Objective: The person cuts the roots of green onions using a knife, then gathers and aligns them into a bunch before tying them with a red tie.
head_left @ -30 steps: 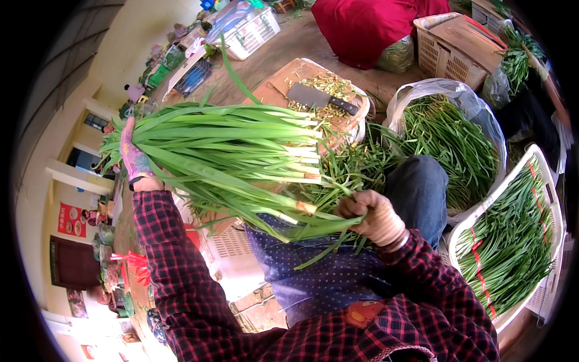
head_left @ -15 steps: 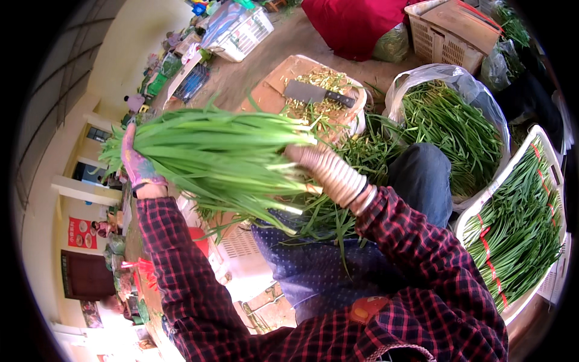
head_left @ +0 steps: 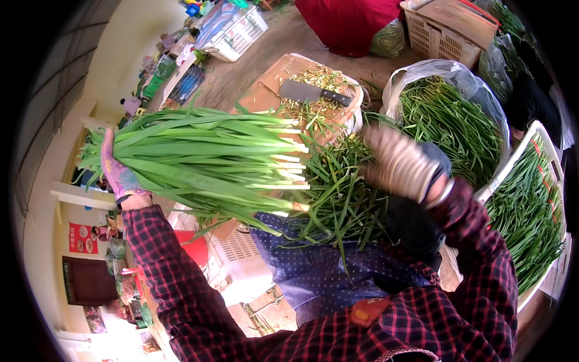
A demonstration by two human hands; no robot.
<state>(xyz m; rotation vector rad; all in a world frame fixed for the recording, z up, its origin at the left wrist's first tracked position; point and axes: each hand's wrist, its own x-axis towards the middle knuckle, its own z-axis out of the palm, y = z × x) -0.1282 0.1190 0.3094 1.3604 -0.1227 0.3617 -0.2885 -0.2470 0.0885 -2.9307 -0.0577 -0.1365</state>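
Note:
My left hand point(head_left: 116, 166), in a pink and purple patterned glove, grips a thick bunch of garlic chives point(head_left: 211, 142) near the leaf tips. The bunch lies level, with its pale cut ends side by side toward the right. My right hand point(head_left: 395, 160), in a glove banded cream and brown, is away from the bunch, above loose chive leaves point(head_left: 329, 187) heaped by my lap. Motion smears its fingers, so whether it holds anything is unclear. Behind the bunch stands a cutting board point(head_left: 260, 90) bearing a cleaver point(head_left: 301, 92) and chopped pale trimmings point(head_left: 322, 76).
A clear plastic bag point(head_left: 403, 81) full of green stalks stands to the right. Beside it, a white basket point(head_left: 558, 154) holds bundled greens with red ties. Farther off are another crate point(head_left: 443, 45), a red cloth point(head_left: 344, 24) and a white basket point(head_left: 244, 39). A blue dotted apron point(head_left: 295, 271) covers my lap.
My right hand has pulled away from the cut ends toward the right. My left hand has shifted slightly left with the bunch, whose ends now show more plainly.

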